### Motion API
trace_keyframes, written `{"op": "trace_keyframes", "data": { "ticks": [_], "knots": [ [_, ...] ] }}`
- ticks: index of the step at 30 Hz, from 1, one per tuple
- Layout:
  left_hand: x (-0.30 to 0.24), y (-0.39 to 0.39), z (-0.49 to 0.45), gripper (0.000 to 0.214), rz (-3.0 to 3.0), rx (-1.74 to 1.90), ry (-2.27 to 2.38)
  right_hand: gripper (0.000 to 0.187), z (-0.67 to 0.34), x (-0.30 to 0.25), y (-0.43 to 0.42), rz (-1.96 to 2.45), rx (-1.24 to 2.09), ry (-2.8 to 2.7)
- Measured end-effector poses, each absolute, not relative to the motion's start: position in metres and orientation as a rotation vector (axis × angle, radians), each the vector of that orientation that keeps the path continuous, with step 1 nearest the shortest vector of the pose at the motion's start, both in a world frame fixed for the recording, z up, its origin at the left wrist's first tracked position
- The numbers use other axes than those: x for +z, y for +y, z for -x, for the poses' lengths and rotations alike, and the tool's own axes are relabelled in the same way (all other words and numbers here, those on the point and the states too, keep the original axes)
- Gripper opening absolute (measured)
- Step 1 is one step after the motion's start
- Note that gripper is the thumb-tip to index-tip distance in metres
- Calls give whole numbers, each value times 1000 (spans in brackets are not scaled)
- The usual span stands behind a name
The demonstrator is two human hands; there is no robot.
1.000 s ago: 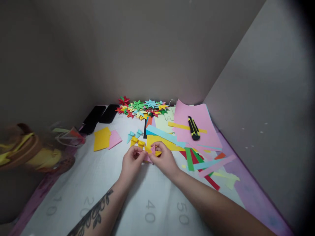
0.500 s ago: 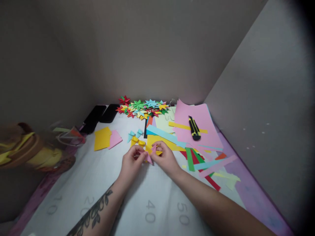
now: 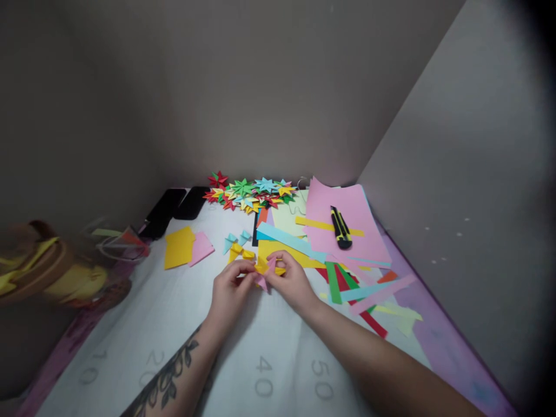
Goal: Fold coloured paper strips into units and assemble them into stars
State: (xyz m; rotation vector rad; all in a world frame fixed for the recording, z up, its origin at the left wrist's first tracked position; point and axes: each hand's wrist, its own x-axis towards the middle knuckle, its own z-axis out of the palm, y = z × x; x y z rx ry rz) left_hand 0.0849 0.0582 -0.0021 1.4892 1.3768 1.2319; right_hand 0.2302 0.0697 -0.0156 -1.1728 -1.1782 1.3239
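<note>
Between my fingertips is a folded paper piece [image 3: 262, 282] in pink and yellow, partly hidden by my fingers. My left hand [image 3: 232, 285] pinches its left side. My right hand [image 3: 290, 281] grips a pink point on its right, with yellow points sticking out beside the fingers. Just beyond my left hand lie small folded yellow pieces [image 3: 236, 251] and small folded light blue pieces [image 3: 230, 241]. A flat yellow sheet [image 3: 299, 255] lies behind my right hand.
Finished paper stars [image 3: 242, 187] are heaped by the back wall. A utility knife [image 3: 341, 227] rests on pink sheets [image 3: 369, 231]. Coloured strips [image 3: 334, 282] lie scattered to the right. Yellow squares [image 3: 179, 248], pink squares [image 3: 202, 249] and black flat objects [image 3: 191, 204] are at the left.
My left fingers have shifted slightly on the folded paper piece, and more yellow shows between the hands. The whole view has moved a little; the other things lie as before.
</note>
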Motion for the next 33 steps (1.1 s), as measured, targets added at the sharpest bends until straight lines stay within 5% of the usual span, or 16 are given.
{"op": "trace_keyframes", "data": {
  "ticks": [33],
  "knots": [
    [-4,60,-82,13,-1518,1190,1342,27,-229,-20,71,1213,1134,-1233]
  ]
}}
